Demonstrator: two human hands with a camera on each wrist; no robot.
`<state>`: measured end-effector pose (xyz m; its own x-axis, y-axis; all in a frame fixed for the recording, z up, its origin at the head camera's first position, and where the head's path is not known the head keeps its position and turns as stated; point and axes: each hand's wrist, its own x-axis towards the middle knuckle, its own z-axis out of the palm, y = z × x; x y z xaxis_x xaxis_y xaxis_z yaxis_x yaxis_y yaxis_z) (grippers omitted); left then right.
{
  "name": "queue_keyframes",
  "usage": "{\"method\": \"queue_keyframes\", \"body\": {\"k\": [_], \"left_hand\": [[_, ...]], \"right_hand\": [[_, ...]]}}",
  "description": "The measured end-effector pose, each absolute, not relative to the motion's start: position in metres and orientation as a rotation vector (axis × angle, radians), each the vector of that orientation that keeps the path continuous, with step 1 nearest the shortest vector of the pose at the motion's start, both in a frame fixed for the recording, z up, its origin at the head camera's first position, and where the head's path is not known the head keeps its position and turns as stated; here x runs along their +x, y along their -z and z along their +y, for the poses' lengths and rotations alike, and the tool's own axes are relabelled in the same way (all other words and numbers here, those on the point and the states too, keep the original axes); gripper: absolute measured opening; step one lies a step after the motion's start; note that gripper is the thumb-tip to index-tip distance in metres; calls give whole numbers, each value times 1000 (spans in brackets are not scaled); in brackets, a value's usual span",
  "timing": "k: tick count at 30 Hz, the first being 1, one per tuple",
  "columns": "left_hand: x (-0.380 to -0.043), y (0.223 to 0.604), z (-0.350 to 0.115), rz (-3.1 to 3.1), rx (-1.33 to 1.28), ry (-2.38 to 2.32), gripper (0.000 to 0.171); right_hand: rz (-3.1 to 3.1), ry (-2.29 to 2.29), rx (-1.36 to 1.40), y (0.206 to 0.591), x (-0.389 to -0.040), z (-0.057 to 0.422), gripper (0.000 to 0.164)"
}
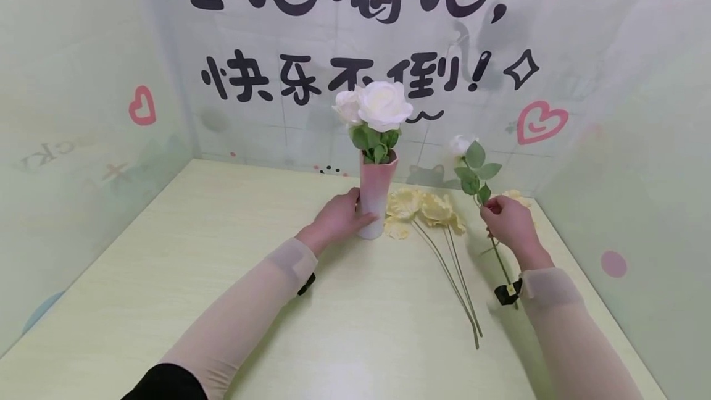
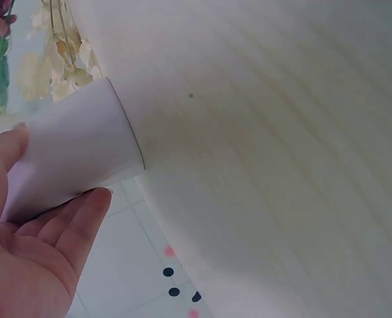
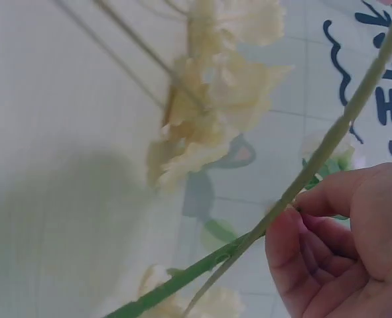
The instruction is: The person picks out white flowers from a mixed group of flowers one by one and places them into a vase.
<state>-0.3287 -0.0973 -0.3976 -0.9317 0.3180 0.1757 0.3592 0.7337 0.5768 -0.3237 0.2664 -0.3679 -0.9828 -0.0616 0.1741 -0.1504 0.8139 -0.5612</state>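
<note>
A tall vase (image 1: 376, 190), pink at the top and fading to white, stands upright on the table with white roses (image 1: 383, 107) and green leaves at its mouth. My left hand (image 1: 340, 221) grips the vase's lower part, thumb and fingers on opposite sides of its wall (image 2: 76, 142). To the right, my right hand (image 1: 513, 227) pinches the green stem (image 3: 322, 152) of a single white rose (image 1: 462, 144) between thumb and fingertips. This rose is held upright, its leaves (image 1: 476, 171) above the hand and the stem's lower end reaching down past the wrist.
Pale yellow flowers (image 1: 436, 208) lie beside the vase, their long thin stems (image 1: 452, 276) pointing toward me. Another yellow bloom (image 1: 519, 198) is partly hidden behind my right hand. A printed backdrop (image 1: 250, 122) closes off the table (image 1: 166, 252) at the back and sides.
</note>
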Motion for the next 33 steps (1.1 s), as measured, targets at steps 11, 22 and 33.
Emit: {"method": "queue_keyframes", "body": {"k": [11,22,33], "left_hand": [[-330,399,-97,-2867,-564,966,66],[-330,400,-98,-2864,-563,956,65],[-330,399,-98,-2861,-566,937,65]], "right_hand": [[-2599,-921,246,347,-318,251,26],[-2376,-946,308,333,-316,241,22],[-2345,-911,347,315,-312,229,25]]}}
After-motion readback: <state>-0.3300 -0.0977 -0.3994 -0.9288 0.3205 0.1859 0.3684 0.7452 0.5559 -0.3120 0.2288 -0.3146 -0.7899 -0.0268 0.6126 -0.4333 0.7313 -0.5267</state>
